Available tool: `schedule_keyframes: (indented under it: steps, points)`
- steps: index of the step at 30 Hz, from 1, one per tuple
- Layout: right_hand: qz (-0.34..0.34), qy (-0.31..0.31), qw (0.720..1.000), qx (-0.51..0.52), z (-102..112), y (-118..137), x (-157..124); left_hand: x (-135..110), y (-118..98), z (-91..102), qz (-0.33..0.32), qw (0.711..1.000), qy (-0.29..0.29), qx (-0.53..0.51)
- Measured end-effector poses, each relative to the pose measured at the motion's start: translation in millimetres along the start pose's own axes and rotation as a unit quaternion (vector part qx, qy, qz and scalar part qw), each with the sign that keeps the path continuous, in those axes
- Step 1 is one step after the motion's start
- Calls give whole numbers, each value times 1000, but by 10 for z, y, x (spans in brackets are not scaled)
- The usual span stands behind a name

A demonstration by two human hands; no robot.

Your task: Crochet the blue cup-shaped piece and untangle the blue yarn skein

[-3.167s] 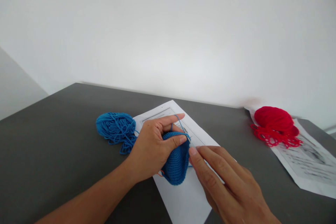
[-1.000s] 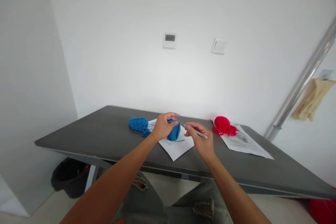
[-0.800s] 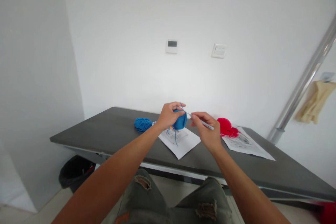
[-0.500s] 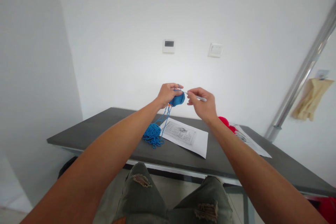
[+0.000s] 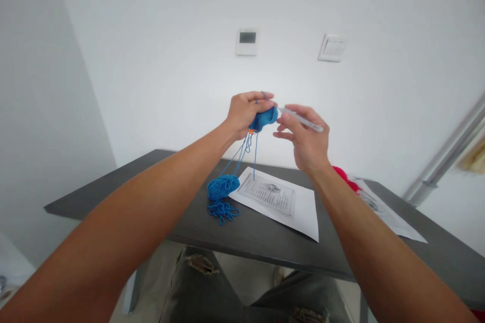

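Note:
My left hand [image 5: 244, 111] is raised well above the table, fingers closed round a small blue crocheted piece [image 5: 264, 118]. Blue strands hang from it down to a blue yarn ball [image 5: 222, 186] lying on the dark grey table [image 5: 159, 181]. My right hand [image 5: 305, 139] is just right of the piece, pinching a slim silver crochet hook [image 5: 301, 119] whose tip points at the blue work. A printed paper sheet [image 5: 284, 202] lies flat under the hands.
A red yarn lump [image 5: 344, 177] sits on a second printed sheet [image 5: 386, 214] at the table's right, partly hidden by my right forearm. A thermostat [image 5: 246, 41] and a wall switch [image 5: 332, 47] are on the white wall. A metal pole [image 5: 447, 159] leans at right.
Both hands lifted the blue piece and hook off the table to chest height. The blue yarn ball was dragged nearer the front edge, strands now hanging taut from the piece.

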State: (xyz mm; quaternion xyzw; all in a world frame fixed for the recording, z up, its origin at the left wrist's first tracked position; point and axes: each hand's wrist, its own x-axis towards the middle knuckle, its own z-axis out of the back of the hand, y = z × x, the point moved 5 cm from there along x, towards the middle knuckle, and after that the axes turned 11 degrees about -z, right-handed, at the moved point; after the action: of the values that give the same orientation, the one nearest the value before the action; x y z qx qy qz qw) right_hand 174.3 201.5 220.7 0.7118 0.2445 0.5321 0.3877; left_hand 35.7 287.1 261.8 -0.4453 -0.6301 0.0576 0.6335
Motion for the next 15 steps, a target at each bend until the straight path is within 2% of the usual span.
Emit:
schedule_keyframes:
  steps: [2, 4, 7, 9, 12, 15]
  points:
    - [-14, 16, 1000, -13, 6, -224, -28, 118, -18, 27, -8, 1000, -9, 3]
    - [-54, 22, 997, -43, -35, -597, -106, 244, -32, 50, -19, 999, -20, 18]
    - [-159, 66, 978, -116, -267, -1303, -258, 431, -61, 65, -38, 997, -38, 62]
    - [-205, 111, 960, -155, -466, -1678, -311, 558, -109, 62, -41, 995, -44, 77]
    - [-229, 178, 938, -189, -640, -1963, -242, 773, -301, 110, -64, 992, -55, 90]
    - [-226, 245, 921, -204, -578, -2002, -77, 1018, -570, 265, -76, 990, -71, 99]
